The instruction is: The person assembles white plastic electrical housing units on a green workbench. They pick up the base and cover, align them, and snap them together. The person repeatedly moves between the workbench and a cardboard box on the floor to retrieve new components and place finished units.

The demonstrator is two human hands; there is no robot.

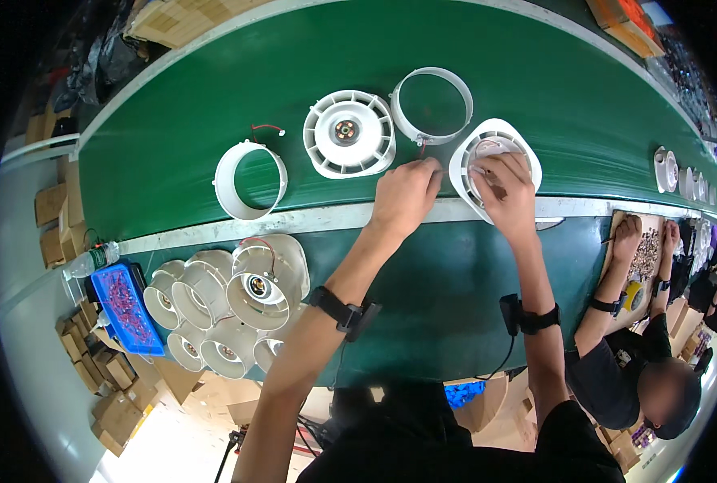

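My left hand [407, 193] is closed, its fingertips pressed together beside the lower edge of a white plastic ring [398, 109]. A short red wire [423, 150] hangs from that ring close to my knuckles; what the fingers pinch is hidden. To the right, a white rounded fan housing [457, 171] lies on the green belt. My right hand [507, 189] reaches over it with bent fingers and thumb close together inside its opening. A thin reddish wire [487, 142] shows in there, but I cannot make out what the fingertips grip.
On the belt [213, 105] lie a finned fan housing [345, 161] and another white ring [224, 179]. Several assembled housings [290, 262] stand on the near bench, by a blue tray [145, 344] of small red parts. At right, a co-worker [616, 378] handles small parts.
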